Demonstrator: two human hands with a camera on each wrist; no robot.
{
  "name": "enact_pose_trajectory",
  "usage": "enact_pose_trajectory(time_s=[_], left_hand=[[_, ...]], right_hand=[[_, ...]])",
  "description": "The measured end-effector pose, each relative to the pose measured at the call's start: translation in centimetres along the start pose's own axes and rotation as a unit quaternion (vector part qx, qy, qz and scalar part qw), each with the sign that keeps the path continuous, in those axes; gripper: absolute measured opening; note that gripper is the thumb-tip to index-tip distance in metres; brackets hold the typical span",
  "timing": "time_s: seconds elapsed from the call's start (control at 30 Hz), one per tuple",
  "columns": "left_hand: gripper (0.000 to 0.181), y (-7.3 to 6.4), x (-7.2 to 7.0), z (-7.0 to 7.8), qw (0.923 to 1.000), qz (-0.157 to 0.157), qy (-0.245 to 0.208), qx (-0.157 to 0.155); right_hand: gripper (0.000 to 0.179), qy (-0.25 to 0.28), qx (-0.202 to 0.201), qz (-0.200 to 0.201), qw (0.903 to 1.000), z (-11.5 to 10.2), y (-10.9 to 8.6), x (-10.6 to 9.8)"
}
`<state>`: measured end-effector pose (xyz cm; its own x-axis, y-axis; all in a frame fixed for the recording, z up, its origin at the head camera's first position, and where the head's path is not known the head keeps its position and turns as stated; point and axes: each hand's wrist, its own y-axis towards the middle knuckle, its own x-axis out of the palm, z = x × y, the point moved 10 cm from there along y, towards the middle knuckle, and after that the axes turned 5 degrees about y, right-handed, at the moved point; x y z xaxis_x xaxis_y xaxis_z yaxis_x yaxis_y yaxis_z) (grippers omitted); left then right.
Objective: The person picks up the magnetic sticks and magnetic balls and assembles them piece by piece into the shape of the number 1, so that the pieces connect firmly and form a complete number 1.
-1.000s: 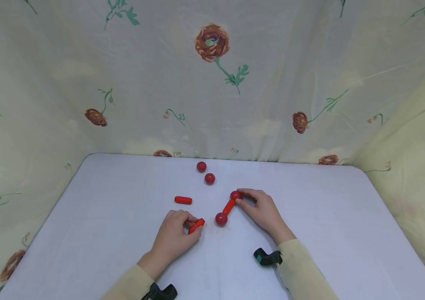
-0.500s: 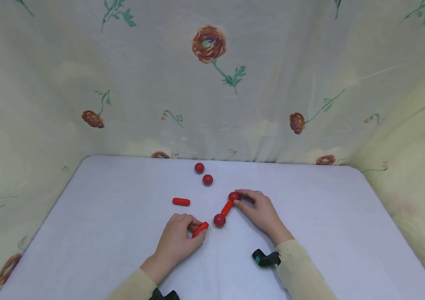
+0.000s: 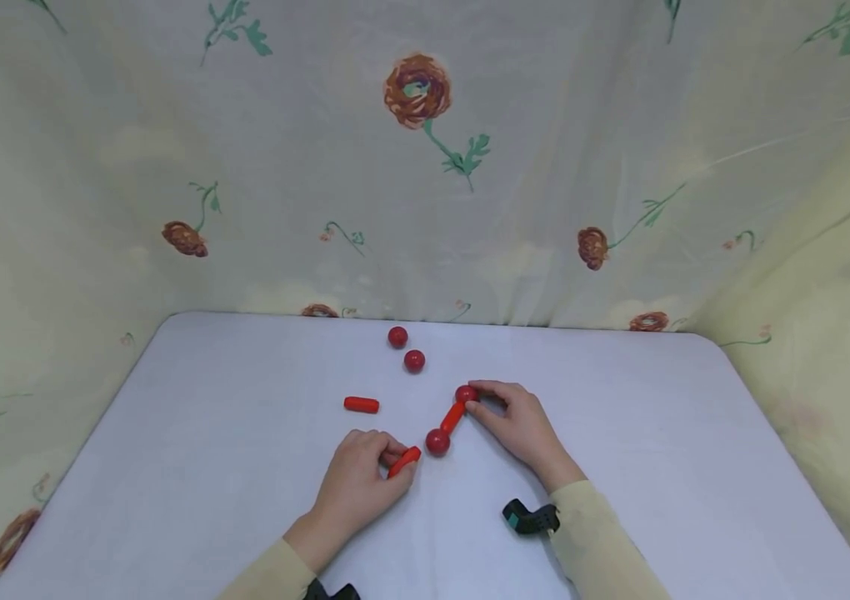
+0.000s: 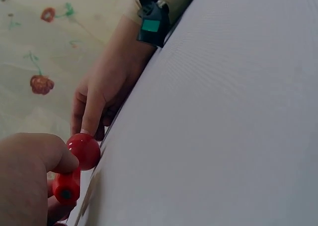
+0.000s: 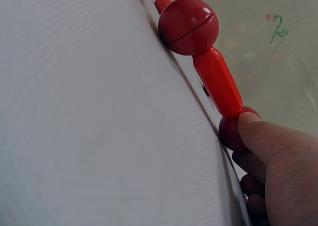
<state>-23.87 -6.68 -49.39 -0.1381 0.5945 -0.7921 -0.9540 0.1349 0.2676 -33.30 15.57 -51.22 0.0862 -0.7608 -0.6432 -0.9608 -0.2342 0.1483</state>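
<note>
With our left hand (image 3: 356, 481) we pinch a red rod (image 3: 404, 462), just beside the near ball (image 3: 437, 442) of a joined piece (image 3: 452, 418). With our right hand (image 3: 527, 429) we grip that piece's far ball (image 3: 464, 394). Near the table's (image 3: 620, 400) far edge we find one loose ball (image 3: 397, 337) and another ball (image 3: 414, 361); a loose rod (image 3: 361, 405) lies nearer the left edge than the right

Pale fabric (image 3: 282, 125), printed with brown-red flowers (image 3: 417, 90) and green stems (image 3: 460, 161), hung behind a white desk (image 3: 245, 367) and along both its sides; the desk's far corners (image 3: 707, 343) were rounded; soft vertical folds (image 3: 545, 292) creased the fabric, which looked yellower at right; the light was even.
</note>
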Motion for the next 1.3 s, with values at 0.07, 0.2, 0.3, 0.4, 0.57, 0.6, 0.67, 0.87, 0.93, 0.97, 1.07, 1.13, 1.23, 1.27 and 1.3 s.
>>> enact_pose_trajectory(time_s=[0.07, 0.2, 0.3, 0.4, 0.57, 0.6, 0.67, 0.87, 0.93, 0.97, 1.07, 1.13, 1.23, 1.27, 1.3], left_hand=[[0.018, 0.0, 0.1, 0.3, 1.0, -0.001, 0.001, 0.005], [0.019, 0.0, 0.3, 0.7, 0.9999, -0.007, 0.001, 0.01], [0.018, 0.0, 0.4, 0.9, 0.9999, -0.006, 0.004, 0.01], [0.017, 0.0, 0.5, 1.1, 0.9999, 0.002, 0.008, 0.015], [0.016, 0.2, 0.8, 1.3, 0.9997, 0.008, 0.017, 0.016], [0.016, 0.2, 0.8, 1.4, 0.9997, 0.008, 0.019, 0.015], [0.016, 0.3, 0.9, 1.3, 0.9997, 0.007, 0.02, 0.01], [0.018, 0.2, 1.0, 1.3, 0.9997, 0.005, 0.024, 0.01], [0.019, 0.2, 0.9, 1.3, 0.9996, 0.006, 0.025, 0.013], [0.019, 0.2, 0.9, 1.3, 0.9995, 0.007, 0.026, 0.014], [0.019, 0.2, 0.8, 1.3, 0.9994, 0.012, 0.027, 0.018], [0.019, 0.2, 0.7, 1.4, 0.9994, 0.013, 0.025, 0.019], [0.019, 0.2, 0.8, 1.4, 0.9995, 0.009, 0.024, 0.018], [0.019, 0.2, 0.8, 1.4, 0.9996, 0.006, 0.024, 0.017], [0.02, 0.2, 0.9, 1.3, 0.9995, 0.004, 0.026, 0.015]], right_hand=[[0.041, 0.0, 0.001, 0.001, 1.0, 0.0, 0.0, 0.0], [0.041, 0.0, -0.002, 0.003, 1.0, 0.0, 0.0, -0.1], [0.041, 0.0, -0.006, 0.003, 1.0, 0.0, 0.0, 0.0], [0.041, 0.0, -0.011, 0.002, 0.9999, -0.1, 0.1, 0.1], [0.041, -0.004, -0.015, 0.003, 0.9999, -0.3, 0.1, 0.0], [0.042, -0.005, -0.017, 0.004, 0.9998, -0.3, 0.1, 0.0], [0.041, -0.005, -0.019, 0.006, 0.9998, -0.4, 0.1, -0.1], [0.041, 0.001, -0.014, 0.004, 0.9999, -0.2, 0.0, 0.0], [0.041, 0.001, -0.013, 0.004, 0.9999, -0.2, 0.0, 0.0], [0.041, 0.001, -0.013, 0.004, 0.9999, -0.2, 0.0, 0.1], [0.041, -0.002, -0.015, 0.006, 0.9999, -0.2, 0.1, 0.1], [0.041, -0.002, -0.014, 0.007, 0.9999, -0.2, 0.0, 0.1], [0.042, -0.002, -0.014, 0.008, 0.9999, -0.2, -0.1, 0.0], [0.042, -0.002, -0.014, 0.008, 0.9999, -0.2, -0.1, 0.0], [0.042, -0.002, -0.015, 0.009, 0.9999, -0.2, -0.1, 0.0]])
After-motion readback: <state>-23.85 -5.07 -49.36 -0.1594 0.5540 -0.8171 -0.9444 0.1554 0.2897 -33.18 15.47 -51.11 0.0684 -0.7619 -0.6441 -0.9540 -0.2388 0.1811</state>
